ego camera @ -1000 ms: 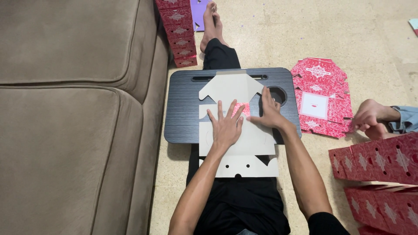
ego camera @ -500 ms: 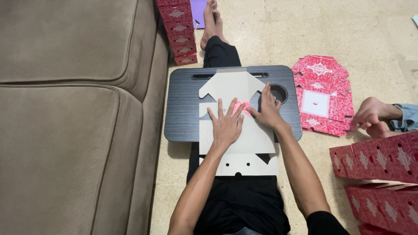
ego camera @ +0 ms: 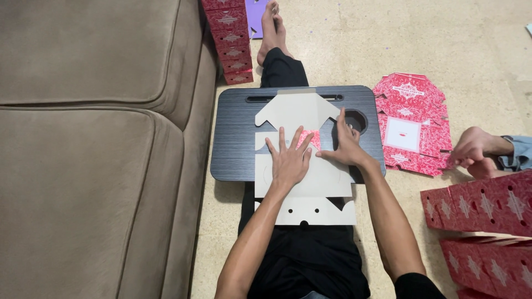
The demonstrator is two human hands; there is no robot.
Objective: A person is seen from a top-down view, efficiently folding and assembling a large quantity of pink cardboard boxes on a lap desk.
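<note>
Fingers of the left hand lie spread flat on the unfolded cardboard box blank on the black lap bench, gripping nothing, while the right hand, at three o'clock, presses one flap over, other flaps still unfolded.

Home living room: brown sofa, tiled floor, lap desk.

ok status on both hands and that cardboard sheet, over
Left hand flat, fingers spread, on the cardboard blank. Right hand pressing its right flap. Blank lies pale side up on the black lap tray. Nothing in the way.
</note>
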